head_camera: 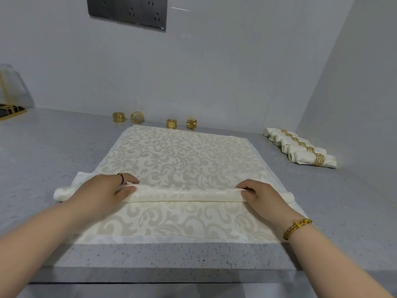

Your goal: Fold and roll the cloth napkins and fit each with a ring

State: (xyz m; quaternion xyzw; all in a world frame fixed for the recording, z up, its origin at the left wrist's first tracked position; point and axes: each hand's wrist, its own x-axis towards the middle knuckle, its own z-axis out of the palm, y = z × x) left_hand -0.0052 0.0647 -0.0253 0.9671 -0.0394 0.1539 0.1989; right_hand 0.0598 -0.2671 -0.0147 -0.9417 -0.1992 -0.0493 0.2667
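A cream damask napkin (178, 160) lies spread on the grey counter. A rolled part of it (182, 193) runs across from left to right, with more patterned cloth lying flat in front of the roll. My left hand (107, 188) grips the roll near its left end, thumb in front and fingers over the top. My right hand (260, 193) pinches the roll near its right end. Several gold rings (171, 123) stand in a row along the wall behind the napkin.
Several rolled napkins with gold rings (305, 149) lie side by side at the right by the side wall. A gold-trimmed stand (10, 108) sits at the far left. The counter's front edge (163, 274) runs below the napkin. Dark wall sockets (129, 11) hang above.
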